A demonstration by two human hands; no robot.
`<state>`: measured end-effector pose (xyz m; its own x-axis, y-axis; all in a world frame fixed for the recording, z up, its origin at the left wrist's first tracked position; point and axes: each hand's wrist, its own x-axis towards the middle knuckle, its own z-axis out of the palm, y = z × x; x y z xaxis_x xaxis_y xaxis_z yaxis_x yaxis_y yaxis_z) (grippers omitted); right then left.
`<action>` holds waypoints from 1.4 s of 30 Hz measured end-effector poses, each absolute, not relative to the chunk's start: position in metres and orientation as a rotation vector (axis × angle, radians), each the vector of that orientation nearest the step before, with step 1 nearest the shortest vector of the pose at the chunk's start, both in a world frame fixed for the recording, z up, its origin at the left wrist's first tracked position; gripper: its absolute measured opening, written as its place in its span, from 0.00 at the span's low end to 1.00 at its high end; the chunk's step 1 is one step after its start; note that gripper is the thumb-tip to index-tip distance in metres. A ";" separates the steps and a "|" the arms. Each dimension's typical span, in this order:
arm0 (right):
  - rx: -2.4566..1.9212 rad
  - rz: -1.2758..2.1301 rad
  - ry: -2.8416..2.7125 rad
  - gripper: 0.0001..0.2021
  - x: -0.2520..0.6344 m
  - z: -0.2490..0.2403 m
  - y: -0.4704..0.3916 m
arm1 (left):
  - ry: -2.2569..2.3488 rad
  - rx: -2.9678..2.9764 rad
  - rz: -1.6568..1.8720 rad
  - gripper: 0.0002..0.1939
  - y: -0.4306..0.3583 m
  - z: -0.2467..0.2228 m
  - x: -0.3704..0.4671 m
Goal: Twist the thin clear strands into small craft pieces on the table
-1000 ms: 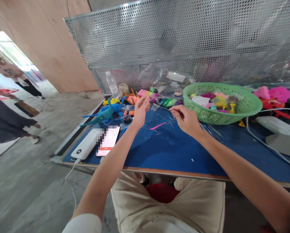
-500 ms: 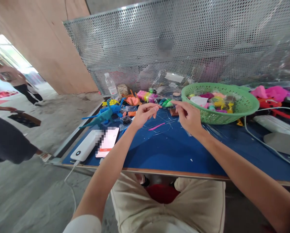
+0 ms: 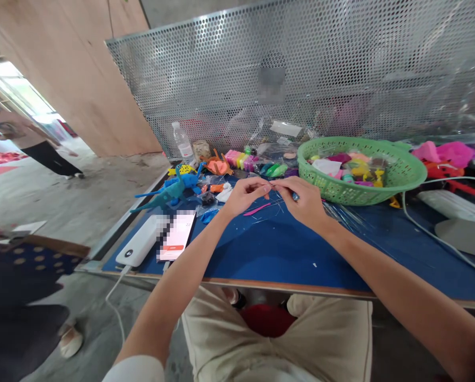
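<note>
Over the blue tabletop [image 3: 257, 249], my left hand [image 3: 245, 195] and my right hand [image 3: 303, 199] meet fingertip to fingertip. Both are closed in a pinch; whatever sits between the fingers is too small to make out. A thin pink plastic tool [image 3: 257, 209] lies on the table just below them, among fine, hair-thin strands. To the right of my right hand a bundle of thin clear strands [image 3: 346, 216] is spread out. Behind the hands are green toy pieces [image 3: 276, 170].
A green basket [image 3: 357, 197] of colourful toys stands right. Left are a teal toy dinosaur [image 3: 168, 191], a white power bank [image 3: 142, 241], a phone [image 3: 177, 233] and a water bottle [image 3: 182, 143]. A perforated metal panel [image 3: 229, 69] rises behind. People [image 3: 26, 132] are at left.
My hands have come together from a gap apart, and their fingertips now meet. At left, a person carrying a dotted box has come closer, and the person farther back has shifted.
</note>
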<state>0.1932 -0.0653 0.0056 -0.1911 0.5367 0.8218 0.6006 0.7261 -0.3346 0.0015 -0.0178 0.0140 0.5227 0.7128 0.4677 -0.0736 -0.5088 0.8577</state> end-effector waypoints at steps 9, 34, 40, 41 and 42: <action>-0.881 -0.025 -1.772 0.09 0.191 0.008 -0.070 | 0.481 1.732 0.955 0.16 -0.018 0.013 0.001; -0.829 -0.028 -1.802 0.06 0.194 0.007 -0.068 | 0.423 1.449 0.746 0.14 -0.019 0.015 -0.001; -0.704 -0.099 -1.826 0.04 0.195 0.008 -0.066 | 0.428 1.420 0.694 0.17 -0.023 0.020 -0.001; -0.693 -0.108 -1.833 0.04 0.195 0.008 -0.066 | 0.431 1.420 0.690 0.17 -0.023 0.021 -0.001; -0.683 -0.119 -1.838 0.04 0.195 0.007 -0.065 | 0.433 1.417 0.684 0.16 -0.024 0.021 -0.002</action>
